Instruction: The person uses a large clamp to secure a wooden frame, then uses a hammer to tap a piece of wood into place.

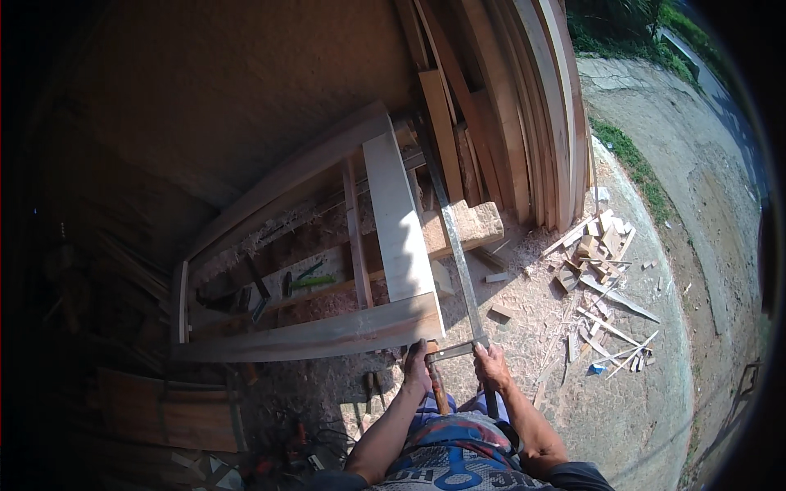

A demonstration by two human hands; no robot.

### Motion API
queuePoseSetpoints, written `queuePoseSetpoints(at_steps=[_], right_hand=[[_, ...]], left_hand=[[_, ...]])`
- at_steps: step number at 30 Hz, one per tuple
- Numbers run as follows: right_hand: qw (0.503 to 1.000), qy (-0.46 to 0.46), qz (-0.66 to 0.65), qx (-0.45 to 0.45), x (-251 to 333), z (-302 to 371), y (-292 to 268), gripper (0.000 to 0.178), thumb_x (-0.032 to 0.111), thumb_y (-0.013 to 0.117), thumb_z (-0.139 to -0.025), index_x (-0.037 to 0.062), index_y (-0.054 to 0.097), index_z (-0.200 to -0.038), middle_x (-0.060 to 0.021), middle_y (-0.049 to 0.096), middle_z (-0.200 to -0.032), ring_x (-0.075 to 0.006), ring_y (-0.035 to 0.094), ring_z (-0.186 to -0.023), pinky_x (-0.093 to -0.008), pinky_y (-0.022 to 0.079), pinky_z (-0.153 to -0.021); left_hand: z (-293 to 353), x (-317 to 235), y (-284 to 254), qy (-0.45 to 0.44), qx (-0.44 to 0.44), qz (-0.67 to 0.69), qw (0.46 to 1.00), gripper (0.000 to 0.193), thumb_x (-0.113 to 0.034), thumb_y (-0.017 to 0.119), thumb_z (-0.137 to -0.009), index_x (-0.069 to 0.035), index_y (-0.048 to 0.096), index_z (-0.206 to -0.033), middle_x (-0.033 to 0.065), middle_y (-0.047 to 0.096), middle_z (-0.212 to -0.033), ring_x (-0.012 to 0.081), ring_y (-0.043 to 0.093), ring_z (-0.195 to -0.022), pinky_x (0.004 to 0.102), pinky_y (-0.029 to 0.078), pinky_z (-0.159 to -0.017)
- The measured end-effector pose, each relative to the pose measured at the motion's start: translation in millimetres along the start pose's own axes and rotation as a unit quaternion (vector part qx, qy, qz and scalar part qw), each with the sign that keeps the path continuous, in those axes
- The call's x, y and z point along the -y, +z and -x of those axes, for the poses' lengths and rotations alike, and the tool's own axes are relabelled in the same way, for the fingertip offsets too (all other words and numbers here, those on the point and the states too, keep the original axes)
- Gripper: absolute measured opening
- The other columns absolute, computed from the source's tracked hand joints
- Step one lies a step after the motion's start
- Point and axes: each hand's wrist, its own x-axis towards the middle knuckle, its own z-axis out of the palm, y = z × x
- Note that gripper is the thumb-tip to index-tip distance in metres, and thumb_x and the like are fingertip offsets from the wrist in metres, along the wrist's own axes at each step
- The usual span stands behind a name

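A long metal bar clamp (461, 278) runs from the far end of a wooden door-like frame (311, 334) toward my body, just right of the frame's end board. My right hand (493, 368) is closed round the clamp's bar beside its sliding arm. The clamp's wooden handle (439, 391) points back at me. My left hand (417, 368) is at the frame's near right corner, beside the handle, fingers bent by a small light wood piece (432, 348). Whether it grips that piece or the clamp is hard to make out. The far jaw is in shadow.
The frame lies on thick timbers (475, 222). Inside it, a green-handled tool (313, 281) lies among shavings. Tall boards (524, 123) lean on the wall. Offcuts (598, 254) are heaped at right. Power tools and cords (295, 446) lie on the floor at lower left.
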Motion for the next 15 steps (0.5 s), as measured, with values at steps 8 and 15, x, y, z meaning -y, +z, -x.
queuePoseSetpoints(at_steps=[8,15], right_hand=[[1.000,0.003,-0.003,-0.001,1.8,0.6,-0.2,0.032,0.039,0.059,-0.099,0.0151,0.046,-0.082,0.0045,0.041,-0.057,-0.0073,0.036,-0.041,-0.0256,0.028,-0.036],[1.000,-0.017,0.011,0.007,1.6,-1.8,-0.6,0.033,0.040,0.058,-0.099,0.0152,0.047,-0.082,0.0054,0.041,-0.054,-0.0063,0.036,-0.040,-0.0257,0.027,-0.035]], left_hand=[[-3.6,4.3,0.3,0.023,-0.017,-0.047,0.999,0.037,-0.045,0.067,-0.092,-0.014,0.062,-0.111,0.0006,0.059,-0.086,0.0147,0.054,-0.057,0.0316,0.046,-0.045],[-4.9,1.8,-2.9,-0.003,-0.002,-0.030,1.000,0.048,-0.049,0.071,-0.087,-0.012,0.059,-0.115,0.0030,0.062,-0.094,0.0180,0.062,-0.076,0.0356,0.052,-0.056]])
